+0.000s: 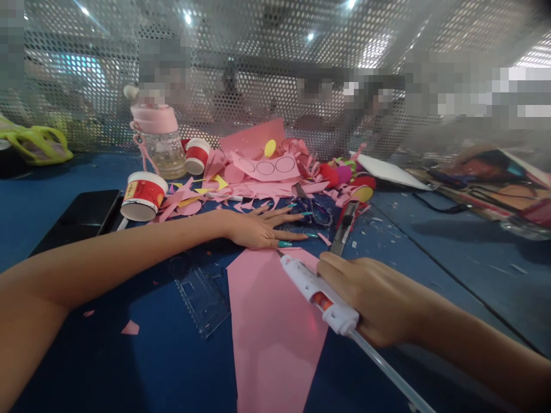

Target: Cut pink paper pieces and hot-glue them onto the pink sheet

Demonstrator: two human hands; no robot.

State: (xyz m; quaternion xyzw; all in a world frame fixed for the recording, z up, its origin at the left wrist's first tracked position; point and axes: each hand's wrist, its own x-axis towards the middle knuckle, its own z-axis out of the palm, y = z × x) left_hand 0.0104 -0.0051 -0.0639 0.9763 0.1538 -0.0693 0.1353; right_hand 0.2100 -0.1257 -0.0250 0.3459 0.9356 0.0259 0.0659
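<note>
1. I've got the right hand closed around a white glue gun, grip wrapped tight on its body, a clear glue stick trailing out the back toward me.
2. The gun's nozzle sits right at the top edge of the pink paper sheet, which lies flat on the blue table, front and centre.
3. Left hand stretches across, flat and open, fingers spread, holding nothing; its fingertips rest at the sheet's upper tip.
4. Beyond that hand, scissors lie beside a heap of pink paper scraps.
5. Far left: a red paper cup tipped on its side, a pink bottle behind it, a dark phone beside it.
6. A clear ruler lies left of the sheet.
</note>
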